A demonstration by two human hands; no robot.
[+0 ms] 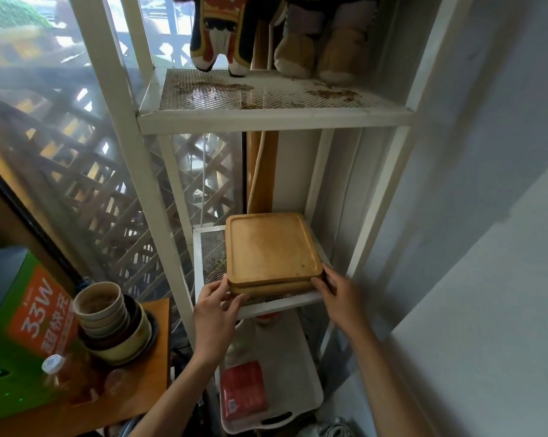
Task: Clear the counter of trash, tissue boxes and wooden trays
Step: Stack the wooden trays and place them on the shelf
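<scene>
- A small café or eatery corner: stacked used bowls (pixel 112 323) at eight o'clock on a wooden counter (pixel 146 395).
- A green power-bank rental kiosk (pixel 20 326) beside them.
- A white mesh shelf rack (pixel 266 115) at twelve o'clock.

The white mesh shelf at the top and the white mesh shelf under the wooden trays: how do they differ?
The top white mesh shelf carries plush toys; the middle white mesh shelf carries stacked square wooden trays, held by the left hand and the right hand. The top one shows brown stains. Both belong to one white metal rack.
</scene>
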